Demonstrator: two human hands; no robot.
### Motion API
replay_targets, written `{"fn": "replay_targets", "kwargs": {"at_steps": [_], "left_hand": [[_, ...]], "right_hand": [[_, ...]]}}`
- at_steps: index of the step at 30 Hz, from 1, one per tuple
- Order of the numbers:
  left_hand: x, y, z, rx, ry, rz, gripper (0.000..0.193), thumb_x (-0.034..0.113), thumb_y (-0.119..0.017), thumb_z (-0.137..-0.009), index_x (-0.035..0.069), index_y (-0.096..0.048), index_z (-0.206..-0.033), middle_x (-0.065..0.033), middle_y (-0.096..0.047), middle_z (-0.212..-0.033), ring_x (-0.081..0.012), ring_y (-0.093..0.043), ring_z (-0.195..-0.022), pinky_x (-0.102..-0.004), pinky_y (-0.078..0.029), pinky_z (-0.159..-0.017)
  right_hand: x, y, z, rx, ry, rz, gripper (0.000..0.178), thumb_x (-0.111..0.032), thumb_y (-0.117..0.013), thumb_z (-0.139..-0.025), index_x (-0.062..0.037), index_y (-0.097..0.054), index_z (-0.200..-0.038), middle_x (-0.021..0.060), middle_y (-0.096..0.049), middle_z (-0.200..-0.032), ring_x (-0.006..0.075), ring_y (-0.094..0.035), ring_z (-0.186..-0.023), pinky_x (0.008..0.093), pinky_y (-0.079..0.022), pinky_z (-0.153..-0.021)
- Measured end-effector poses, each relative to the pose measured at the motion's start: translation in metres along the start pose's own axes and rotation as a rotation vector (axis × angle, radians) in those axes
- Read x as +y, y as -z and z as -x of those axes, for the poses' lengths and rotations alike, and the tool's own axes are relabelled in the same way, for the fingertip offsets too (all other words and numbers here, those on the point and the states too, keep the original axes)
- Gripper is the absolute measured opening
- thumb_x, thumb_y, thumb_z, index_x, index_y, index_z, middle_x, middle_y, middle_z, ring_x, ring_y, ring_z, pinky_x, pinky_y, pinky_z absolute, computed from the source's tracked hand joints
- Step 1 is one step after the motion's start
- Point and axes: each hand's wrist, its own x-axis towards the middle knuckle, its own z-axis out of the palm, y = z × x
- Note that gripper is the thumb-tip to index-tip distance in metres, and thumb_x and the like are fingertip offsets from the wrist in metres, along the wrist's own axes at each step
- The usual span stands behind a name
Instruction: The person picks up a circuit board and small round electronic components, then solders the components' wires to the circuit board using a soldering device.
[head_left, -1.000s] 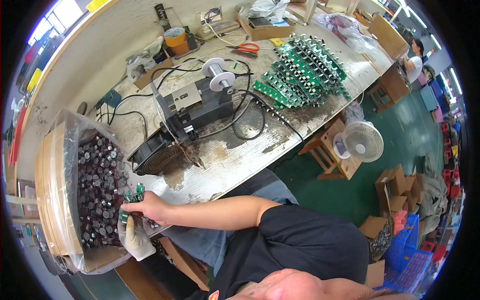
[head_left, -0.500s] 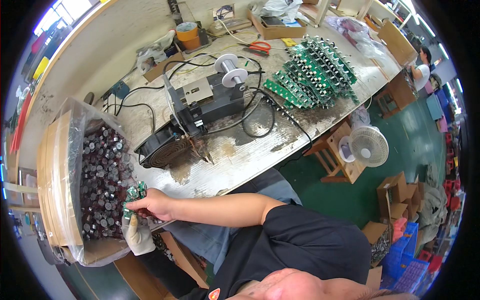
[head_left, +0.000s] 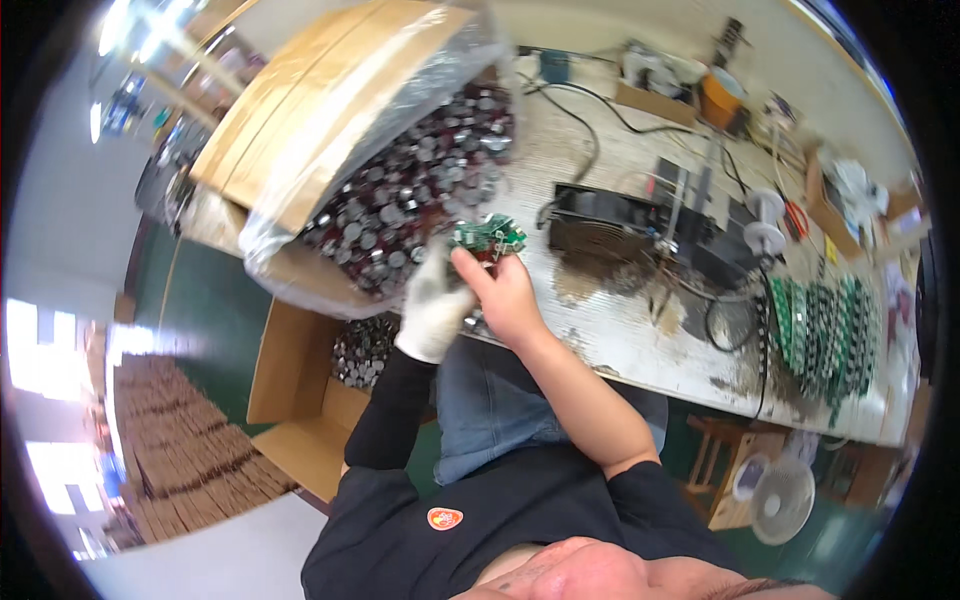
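A bunch of small green circuit boards [head_left: 490, 235] sits in my bare right hand [head_left: 505, 295], whose thumb presses down on it. Red wires or parts show just under the boards. Against this hand is my left hand [head_left: 432, 310], in a white glove; its fingers are blurred and partly hidden, so their grip cannot be made out. Just beyond both hands, a plastic-lined cardboard box [head_left: 330, 115] lies tilted, full of small round silvery components [head_left: 400, 185] with red wires.
Below, an open carton [head_left: 285, 365] holds more round components. On the bench [head_left: 620, 350] stands a black soldering machine [head_left: 690, 235] with a fan and a wire spool [head_left: 765, 220]. Rows of green boards [head_left: 825, 335] lie at the right. A white fan [head_left: 782, 500] stands beyond the bench.
The view has swung left, so the box and my hands now appear nearer the middle. My right hand still holds the boards, and the gloved left hand stays close against it.
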Motion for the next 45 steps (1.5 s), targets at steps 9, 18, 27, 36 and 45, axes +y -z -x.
{"fn": "replay_targets", "kwargs": {"at_steps": [9, 18, 27, 36, 45], "left_hand": [[-0.024, -0.004, 0.020, 0.076, -0.121, 0.683, 0.024, 0.002, -0.057, -0.090, 0.001, -0.056, -0.114, -0.0042, -0.062, -0.105, -0.0120, -0.056, -0.099, -0.0258, -0.047, -0.085], [-0.011, 0.104, 0.127, 0.625, 0.181, 0.328, 0.016, 0.014, -0.058, -0.092, 0.006, -0.058, -0.106, -0.0031, -0.060, -0.073, -0.0106, -0.058, -0.059, -0.0234, -0.046, -0.045], [-0.203, 0.179, 0.097, 0.632, 0.670, -0.885, 0.047, 0.015, -0.054, -0.080, -0.006, -0.047, -0.122, -0.0302, -0.058, -0.113, -0.0396, -0.056, -0.110, -0.0413, -0.044, -0.093], [-0.089, 0.088, 0.097, 0.798, 0.162, -0.608, 0.023, 0.011, -0.065, -0.081, -0.002, -0.063, -0.100, -0.0129, -0.068, -0.091, -0.0207, -0.065, -0.085, -0.0313, -0.050, -0.078], [-0.007, 0.021, 0.041, 0.385, -0.119, -1.061, 0.036, 0.022, -0.067, -0.079, 0.003, -0.058, -0.107, -0.0168, -0.057, -0.094, -0.0328, -0.059, -0.082, -0.0398, -0.048, -0.071]], "right_hand": [[-0.017, 0.005, 0.044, -0.070, 0.597, 1.266, 0.065, -0.036, -0.076, -0.072, 0.0022, -0.051, -0.118, 0.0235, -0.048, -0.123, 0.0392, -0.045, -0.113, 0.0455, -0.033, -0.100], [-0.020, 0.040, 0.090, -0.320, 0.394, 0.698, 0.043, -0.010, -0.075, -0.071, 0.0025, -0.056, -0.108, 0.0155, -0.054, -0.111, 0.0274, -0.053, -0.103, 0.0352, -0.039, -0.094], [-0.100, -0.003, 0.149, -0.607, 0.207, -0.616, 0.074, -0.035, -0.075, -0.078, -0.0019, -0.034, -0.129, 0.0170, -0.030, -0.129, 0.0282, -0.046, -0.109, 0.0412, -0.057, -0.065], [-0.130, -0.001, 0.169, -0.486, 0.424, -0.622, 0.050, -0.022, -0.062, -0.086, -0.0018, -0.036, -0.123, 0.0129, -0.034, -0.123, 0.0272, -0.049, -0.100, 0.0401, -0.054, -0.053], [-0.132, 0.023, 0.163, -0.713, 0.365, -0.688, 0.050, -0.030, -0.063, -0.087, -0.0049, -0.039, -0.123, 0.0122, -0.037, -0.122, 0.0289, -0.053, -0.090, 0.0385, -0.048, -0.050]]}}
